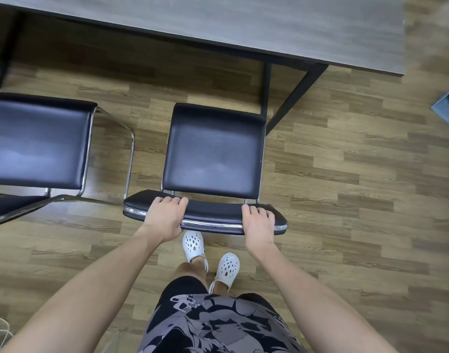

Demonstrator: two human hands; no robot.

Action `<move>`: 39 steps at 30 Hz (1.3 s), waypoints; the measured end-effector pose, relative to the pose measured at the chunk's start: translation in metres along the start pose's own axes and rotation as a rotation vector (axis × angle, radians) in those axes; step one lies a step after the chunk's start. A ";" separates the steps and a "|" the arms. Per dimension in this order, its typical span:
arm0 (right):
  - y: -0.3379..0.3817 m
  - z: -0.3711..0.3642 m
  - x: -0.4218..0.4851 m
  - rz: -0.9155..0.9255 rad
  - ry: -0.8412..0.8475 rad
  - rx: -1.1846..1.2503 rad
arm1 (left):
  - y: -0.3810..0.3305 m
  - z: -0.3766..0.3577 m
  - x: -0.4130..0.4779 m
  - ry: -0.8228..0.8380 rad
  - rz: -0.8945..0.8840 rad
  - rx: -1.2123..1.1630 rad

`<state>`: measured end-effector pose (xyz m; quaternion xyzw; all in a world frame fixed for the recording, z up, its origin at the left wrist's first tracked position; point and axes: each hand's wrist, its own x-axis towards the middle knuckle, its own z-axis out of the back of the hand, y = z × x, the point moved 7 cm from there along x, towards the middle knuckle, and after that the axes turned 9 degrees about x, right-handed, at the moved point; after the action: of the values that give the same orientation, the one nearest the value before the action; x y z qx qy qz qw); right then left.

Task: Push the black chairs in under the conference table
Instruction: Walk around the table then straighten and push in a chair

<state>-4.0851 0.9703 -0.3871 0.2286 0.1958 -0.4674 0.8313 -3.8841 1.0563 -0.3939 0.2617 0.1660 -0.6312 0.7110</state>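
- While both hands grip its backrest, a black chair [213, 151] stands in the middle of the view, directly in front of the person, who looks straight down on it.
- Its seat front points away from the person, toward the conference table [218, 24], and stops short of the table's edge, so the whole seat is still out in the open.
- Across the near side runs the backrest [213, 212], a padded bar with a chrome rim, its long axis going left to right, roughly parallel to the table's edge.
- Left hand [164, 217] grasps the backrest near its left end, fingers curled over the top.
- Right hand [259, 222] grasps it near the right end in the same way.
- Two black chairs can be counted: the second black chair [37, 141] stands to the left, also clear of the table, with chrome tube legs and facing the same way.
- One table shows, with a grey wood-grain top and a black metal leg frame [294, 98] just beside the held chair's front right corner.
- Brown wood-look planks cover the floor [345, 200].
- Two white clogs [193, 244] stand on it behind the chair, below dark patterned shorts [213, 324].
- One blue-grey object [447, 110], cut off, lies at the right edge.
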 end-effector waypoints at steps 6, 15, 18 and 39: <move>0.006 0.013 0.019 -0.007 0.005 0.012 | 0.015 0.014 0.019 0.003 -0.015 0.013; 0.011 0.029 0.051 -0.050 0.000 -0.017 | 0.036 0.032 0.050 0.016 -0.057 0.032; 0.013 0.032 0.059 -0.062 0.032 -0.043 | 0.040 0.033 0.056 0.015 -0.068 0.024; 0.013 0.057 0.102 -0.062 -0.006 -0.067 | 0.062 0.056 0.095 -0.020 -0.066 0.005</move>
<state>-4.0178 0.8745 -0.3927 0.1931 0.2158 -0.4870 0.8240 -3.8140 0.9506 -0.3920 0.2516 0.1660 -0.6574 0.6907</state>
